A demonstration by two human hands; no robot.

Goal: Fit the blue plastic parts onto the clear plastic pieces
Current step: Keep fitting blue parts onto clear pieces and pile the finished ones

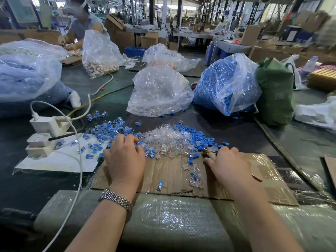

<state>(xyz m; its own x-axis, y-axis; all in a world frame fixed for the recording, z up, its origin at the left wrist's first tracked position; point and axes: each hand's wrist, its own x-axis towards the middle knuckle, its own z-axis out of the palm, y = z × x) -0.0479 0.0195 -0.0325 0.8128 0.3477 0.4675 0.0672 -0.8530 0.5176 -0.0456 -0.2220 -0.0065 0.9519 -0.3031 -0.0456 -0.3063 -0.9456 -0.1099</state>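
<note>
The left hand (125,157) is reaching with curled fingers into the clear plastic pieces (163,140) heaped mid-surface; whether it is grasping one, I cannot tell. The right hand (229,164) is pinching a small item beside the blue plastic parts (196,135). Fitted pieces (105,128) are lying toward the left edge, but full bags suggest most work is remaining.

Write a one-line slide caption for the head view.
Both hands, left and right, reach into mixed blue parts and clear pieces on cardboard.

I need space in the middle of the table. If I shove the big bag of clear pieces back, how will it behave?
The bag of clear pieces would probably sag and deform, as its thin film is crumpled. It looks light for its bulk. Pieces may spill from its open base.
</note>
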